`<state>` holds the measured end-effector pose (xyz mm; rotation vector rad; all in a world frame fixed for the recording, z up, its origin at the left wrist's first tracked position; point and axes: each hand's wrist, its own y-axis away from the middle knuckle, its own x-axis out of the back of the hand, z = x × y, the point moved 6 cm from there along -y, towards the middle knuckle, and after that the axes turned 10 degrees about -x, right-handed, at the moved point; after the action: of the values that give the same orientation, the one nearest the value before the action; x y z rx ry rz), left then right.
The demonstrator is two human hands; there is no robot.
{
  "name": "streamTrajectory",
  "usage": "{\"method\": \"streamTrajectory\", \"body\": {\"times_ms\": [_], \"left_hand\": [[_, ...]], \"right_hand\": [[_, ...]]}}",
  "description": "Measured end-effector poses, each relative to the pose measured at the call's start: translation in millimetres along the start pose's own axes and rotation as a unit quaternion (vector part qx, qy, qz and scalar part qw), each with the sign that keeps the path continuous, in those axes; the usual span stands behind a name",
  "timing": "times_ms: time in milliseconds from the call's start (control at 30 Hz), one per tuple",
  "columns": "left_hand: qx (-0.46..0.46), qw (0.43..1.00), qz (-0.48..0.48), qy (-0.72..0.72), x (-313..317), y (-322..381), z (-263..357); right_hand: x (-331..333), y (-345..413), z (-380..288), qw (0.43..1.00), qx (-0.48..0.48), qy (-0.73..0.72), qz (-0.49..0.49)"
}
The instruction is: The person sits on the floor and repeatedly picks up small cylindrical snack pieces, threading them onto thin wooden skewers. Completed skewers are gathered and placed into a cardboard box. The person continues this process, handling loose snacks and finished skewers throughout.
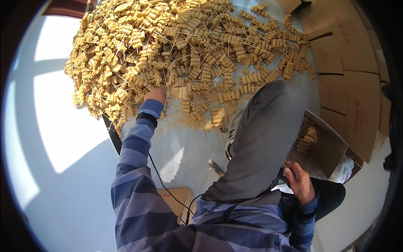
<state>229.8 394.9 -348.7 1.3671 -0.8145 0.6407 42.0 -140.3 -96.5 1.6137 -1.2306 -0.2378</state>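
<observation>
A large heap of tan ring-shaped pieces threaded on thin sticks lies on the pale floor in front of me. My left hand reaches to the near edge of the heap; its fingers are hidden among the pieces, so a hold cannot be told. Near my bent knee, my right hand has its thumb and fingers close together beside an open cardboard box. Whether something thin is between those fingers cannot be told. Inside the box lie more threaded tan pieces, partly hidden by my leg.
Stacked cardboard boxes with red print stand along the right. Clear plastic bulges beside the open box. A closed carton sits near my left side, with a black cable passing over it. Crumbs cover the floor by my shoe.
</observation>
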Motion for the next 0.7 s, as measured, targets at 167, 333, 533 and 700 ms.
{"method": "streamTrajectory", "body": {"times_ms": [167,333,533,700], "left_hand": [[-0.011,0.991,0.100,0.093,79,25,-2],[0.022,0.930,0.156,0.333,152,69,16],[-0.064,0.775,0.088,0.623,216,159,97],[-0.163,0.754,0.006,0.636,248,223,176]], "right_hand": [[5,18,-3,0.999,0.050,0.005,0.018],[15,36,-15,0.990,0.131,-0.017,0.039],[14,63,-57,0.965,0.180,-0.185,-0.044],[7,74,-132,0.915,0.381,-0.133,-0.004]]}}
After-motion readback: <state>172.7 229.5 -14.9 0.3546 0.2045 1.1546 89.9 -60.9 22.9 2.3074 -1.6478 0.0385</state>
